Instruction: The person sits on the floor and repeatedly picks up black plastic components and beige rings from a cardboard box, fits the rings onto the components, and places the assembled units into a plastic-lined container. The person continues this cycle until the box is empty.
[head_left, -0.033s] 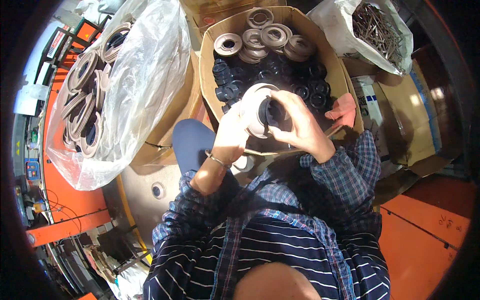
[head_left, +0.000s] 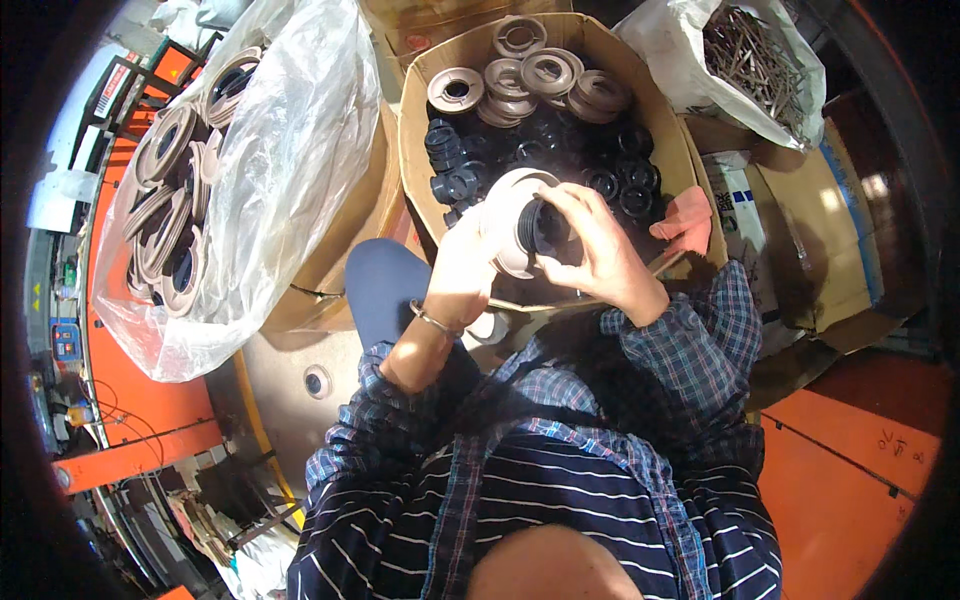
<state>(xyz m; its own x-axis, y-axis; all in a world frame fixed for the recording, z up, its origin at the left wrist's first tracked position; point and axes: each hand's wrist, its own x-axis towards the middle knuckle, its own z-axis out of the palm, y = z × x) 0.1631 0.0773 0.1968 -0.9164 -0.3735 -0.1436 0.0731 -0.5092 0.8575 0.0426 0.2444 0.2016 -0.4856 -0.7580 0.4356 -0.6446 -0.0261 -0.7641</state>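
My left hand is closed around the edge of a beige flanged ring, held over the near side of a cardboard box. A black threaded plastic fitting sits at the ring's centre. The thumb and fingers of my right hand curve round this fitting from the right. Inside the box lie many similar black fittings, with loose beige rings piled on them at the far side. Fingertips of my left hand are partly hidden behind the ring.
A clear plastic bag of assembled beige rings stands at left. Far right, a white sack holds thin brown strips. A pink glove hangs on the box's right edge. One small round piece lies on the floor.
My right hand's fingers have shifted very slightly around the black fitting. Everything else looks the same.
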